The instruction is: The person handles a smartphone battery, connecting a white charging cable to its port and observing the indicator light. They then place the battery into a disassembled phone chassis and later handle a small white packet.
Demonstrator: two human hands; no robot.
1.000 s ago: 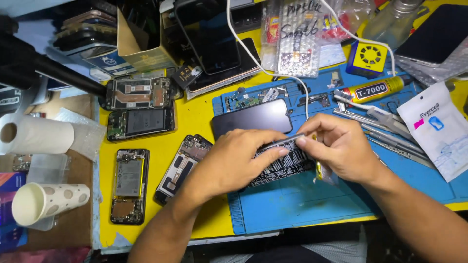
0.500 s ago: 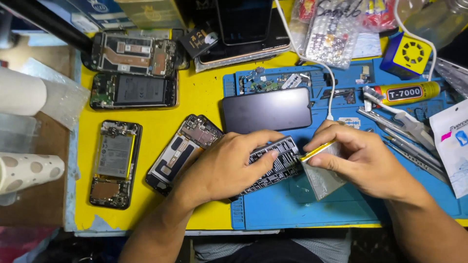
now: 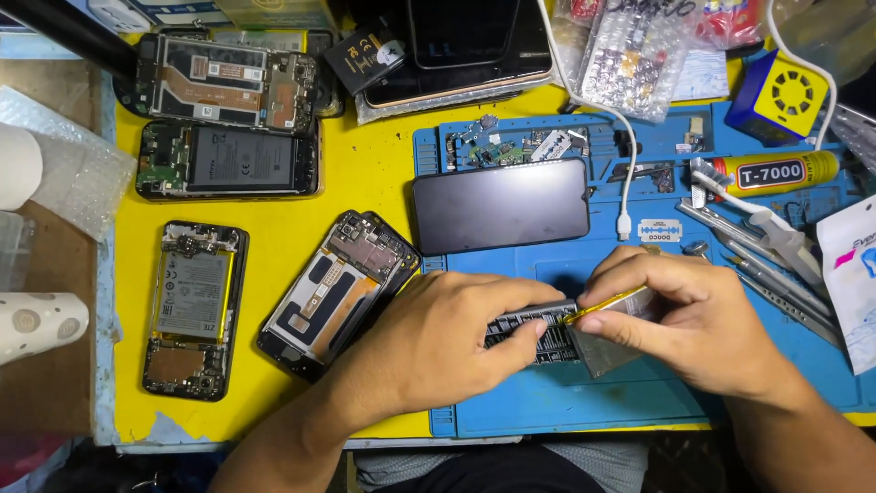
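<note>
My left hand (image 3: 447, 342) presses down on an opened phone body (image 3: 538, 336) that lies on the blue work mat (image 3: 547, 406). My right hand (image 3: 680, 319) pinches a thin yellow tool (image 3: 607, 303), its tip resting on the phone body's top edge. A grey flat piece (image 3: 607, 351) sits under my right palm. Just above my hands lies a dark phone screen (image 3: 500, 205), face up.
On the yellow table (image 3: 365, 173) to the left lie several opened phones (image 3: 338, 292). A glue tube (image 3: 771, 173), tweezers (image 3: 766, 265) and a razor blade (image 3: 659, 230) sit at right. A white cable (image 3: 623, 173) crosses the mat. A paper cup (image 3: 36, 324) lies far left.
The view has shifted and closed in on the mat. My right hand has brought the yellow tool closer to the phone body's edge; my left hand keeps its hold.
</note>
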